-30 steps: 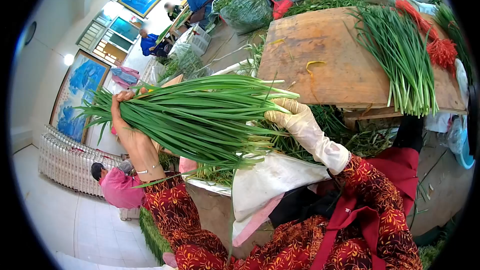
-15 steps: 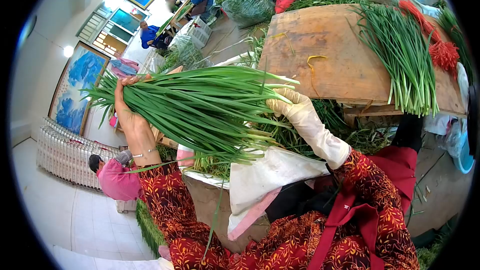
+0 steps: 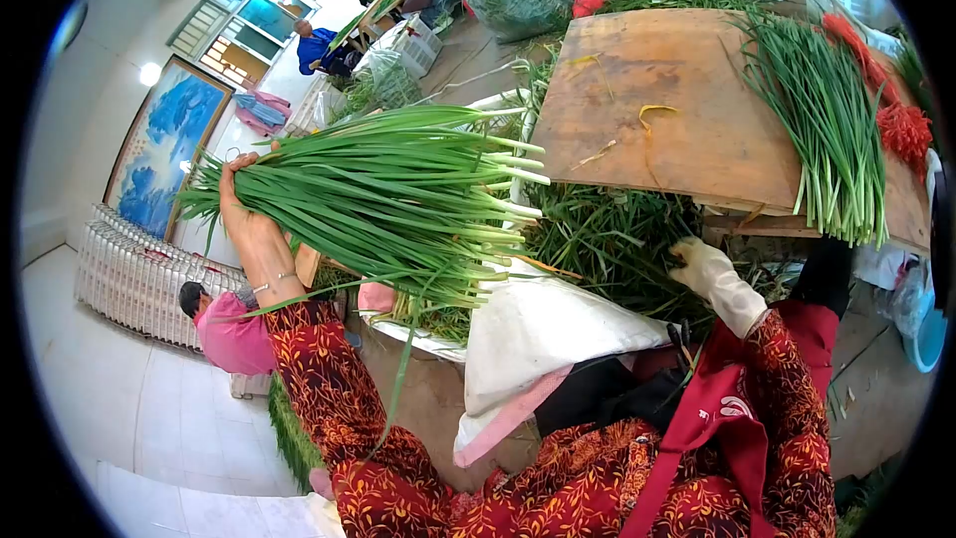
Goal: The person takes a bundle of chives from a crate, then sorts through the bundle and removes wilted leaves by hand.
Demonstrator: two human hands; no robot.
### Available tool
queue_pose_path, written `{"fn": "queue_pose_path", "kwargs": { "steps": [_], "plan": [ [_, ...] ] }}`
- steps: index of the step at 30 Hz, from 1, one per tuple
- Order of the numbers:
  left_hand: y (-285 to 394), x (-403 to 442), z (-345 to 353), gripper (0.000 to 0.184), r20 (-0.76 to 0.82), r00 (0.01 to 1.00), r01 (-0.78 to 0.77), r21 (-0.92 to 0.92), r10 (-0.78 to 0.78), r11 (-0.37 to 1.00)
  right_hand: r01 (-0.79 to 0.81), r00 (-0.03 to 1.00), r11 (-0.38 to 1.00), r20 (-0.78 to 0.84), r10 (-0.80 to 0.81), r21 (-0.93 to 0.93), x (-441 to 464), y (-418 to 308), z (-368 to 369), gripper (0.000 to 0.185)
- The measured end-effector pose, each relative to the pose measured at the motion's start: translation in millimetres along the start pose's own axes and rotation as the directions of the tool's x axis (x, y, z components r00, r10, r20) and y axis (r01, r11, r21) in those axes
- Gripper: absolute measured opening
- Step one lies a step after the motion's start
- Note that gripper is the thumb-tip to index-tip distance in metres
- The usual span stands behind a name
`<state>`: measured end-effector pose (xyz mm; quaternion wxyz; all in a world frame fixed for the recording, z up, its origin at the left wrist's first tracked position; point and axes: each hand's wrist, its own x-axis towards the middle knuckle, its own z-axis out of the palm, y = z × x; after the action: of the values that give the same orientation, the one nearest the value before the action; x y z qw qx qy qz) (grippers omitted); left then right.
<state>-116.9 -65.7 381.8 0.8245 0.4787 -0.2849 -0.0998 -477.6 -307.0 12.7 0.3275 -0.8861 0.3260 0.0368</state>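
A large bunch of long green leafy stalks (image 3: 368, 189) fans out in the air, its pale stem ends pointing right. My bare left hand (image 3: 239, 179) is closed round the leaf end of the bunch. Away from the stems, my right hand (image 3: 697, 264), in a cream glove, hangs over loose green leaves (image 3: 612, 239) below the board's front edge. Its fingers are curled, and whether they hold a leaf is too small to tell. A second bunch (image 3: 822, 130) lies on the wooden board (image 3: 677, 80).
Red ties (image 3: 904, 130) lie at the board's right end, and a yellow strip (image 3: 652, 125) lies on it. White cloth (image 3: 548, 329) covers my lap. A person in pink (image 3: 234, 334) is at the lower left; other people sit at the back beside crates (image 3: 413, 45).
My right hand has left the stem ends and moved right and down to the loose leaves. My left hand still holds the bunch, whose stems now spread freely. The view has shifted slightly.
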Motion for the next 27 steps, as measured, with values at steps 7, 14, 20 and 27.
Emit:
{"fn": "queue_pose_path", "kwargs": {
  "steps": [7,14,20,27],
  "plan": [
    [-4,7,21,0.018,0.175,0.984,0.066,-0.178,-0.034,0.982,0.215,0.837,0.271,-0.034,-0.546,0.938,13,-153,-53,0.055],
    [-13,-13,52,0.017,0.268,0.963,0.068,-0.201,-0.012,0.977,0.203,0.696,-0.083,-0.203,-0.688,0.976,10,-171,-71,0.047],
    [-33,-23,62,0.017,0.272,0.962,0.022,-0.19,0.031,0.982,0.052,0.74,-0.018,-0.051,-0.671,0.998,-2,-156,-81,0.04],
    [-39,-14,50,0.016,0.182,0.983,0.021,-0.122,0.002,0.992,0.022,0.702,-0.148,-0.121,-0.702,0.989,5,-145,-75,0.027]
  ]
}}
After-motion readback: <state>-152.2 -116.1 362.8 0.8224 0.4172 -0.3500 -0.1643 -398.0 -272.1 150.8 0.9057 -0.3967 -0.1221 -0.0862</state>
